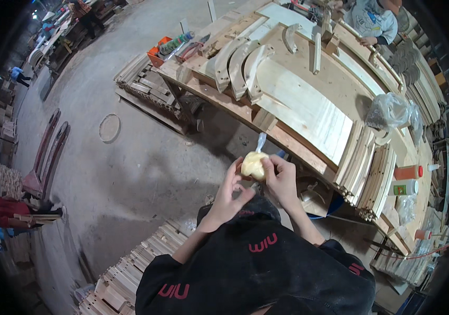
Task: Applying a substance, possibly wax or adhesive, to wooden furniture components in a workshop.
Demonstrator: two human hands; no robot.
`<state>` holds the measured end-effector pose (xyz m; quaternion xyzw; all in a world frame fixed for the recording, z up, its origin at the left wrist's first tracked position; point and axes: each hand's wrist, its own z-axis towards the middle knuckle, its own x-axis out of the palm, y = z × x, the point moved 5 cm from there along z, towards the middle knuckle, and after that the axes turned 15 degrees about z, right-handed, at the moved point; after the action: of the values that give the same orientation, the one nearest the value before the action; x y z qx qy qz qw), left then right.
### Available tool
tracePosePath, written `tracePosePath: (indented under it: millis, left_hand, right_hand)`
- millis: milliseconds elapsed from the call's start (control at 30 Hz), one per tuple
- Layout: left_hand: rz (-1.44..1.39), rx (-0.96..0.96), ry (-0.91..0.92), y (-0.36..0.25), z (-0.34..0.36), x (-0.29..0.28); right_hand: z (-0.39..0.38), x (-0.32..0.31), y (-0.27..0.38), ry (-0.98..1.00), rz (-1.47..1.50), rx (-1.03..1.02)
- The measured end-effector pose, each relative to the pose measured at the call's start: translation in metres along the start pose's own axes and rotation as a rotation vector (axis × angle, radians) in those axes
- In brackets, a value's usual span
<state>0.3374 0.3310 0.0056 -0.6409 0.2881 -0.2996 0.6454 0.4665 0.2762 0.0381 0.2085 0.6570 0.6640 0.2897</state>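
Observation:
My right hand [282, 181] grips a soft clear bag of pale yellow material [253, 167], its thumb pressing on the bag and its narrow clear end pointing up. My left hand [227, 194] is at the bag's left side, fingertips against it, thumb held apart. The bag is over the floor, just short of the workbench edge [293, 147]. On that bench lie curved wooden pieces [237, 68], a pale board [303, 115] and stacked wooden strips [371, 178].
A co-worker [371, 23] is across the bench, beside bottles [403, 186] at right, an orange crate [156, 56] and a plastic bag [387, 110]. A pallet jack [43, 163], a person in red [3, 212] and other people [82, 18] are left, stacked wood [119, 273] below.

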Motion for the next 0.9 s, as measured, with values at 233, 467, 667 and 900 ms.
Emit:
tracePosePath:
  millis: [233,467,667,900]
  left_hand:
    - [0.367,-0.005,-0.29,0.008,0.001,-0.029]
    - [0.298,-0.332,-0.041,0.019,0.001,-0.025]
    - [-0.674,-0.528,-0.053,0.044,0.016,0.014]
    - [-0.424,0.423,-0.265,0.023,0.031,0.001]
  right_hand:
    - [-0.001,0.019,0.015,0.125,0.048,-0.097]
    - [0.02,0.034,0.005,0.301,0.323,-0.14]
    - [-0.004,0.073,-0.012,0.353,0.114,-0.195]
    - [0.0,0.077,0.019,0.349,0.206,-0.451]
